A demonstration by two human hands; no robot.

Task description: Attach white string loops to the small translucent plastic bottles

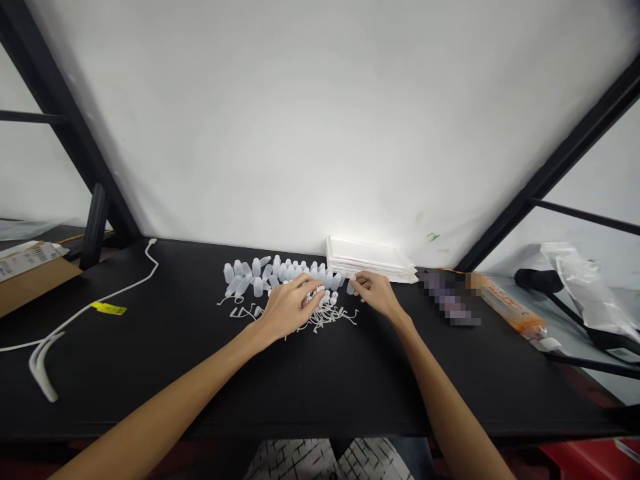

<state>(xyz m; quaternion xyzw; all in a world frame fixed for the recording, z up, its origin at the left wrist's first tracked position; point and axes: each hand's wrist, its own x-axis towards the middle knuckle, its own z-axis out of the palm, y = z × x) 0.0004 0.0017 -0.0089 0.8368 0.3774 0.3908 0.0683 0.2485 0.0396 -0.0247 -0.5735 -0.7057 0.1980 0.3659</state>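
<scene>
Several small translucent plastic bottles (258, 287) crowd together on the black table, some upright and some lying down. In front of them is a loose heap of small white parts with thin curved strips (320, 323), along with small white caps (333, 298). My left hand (287, 308) hovers over or rests on this heap, fingers stretched out and thumb apart; part of the heap is hidden beneath it. At the right end of the group, my right hand (376, 292) pinches a small translucent bottle (351, 287) between thumb and fingers.
A stack of white padded envelopes (370, 257) lies against the wall behind the bottles. To the right are a blurred purple item (447, 300) and an orange-and-clear package (517, 310). On the left run a white cable (115, 293) and a cardboard box (35, 280).
</scene>
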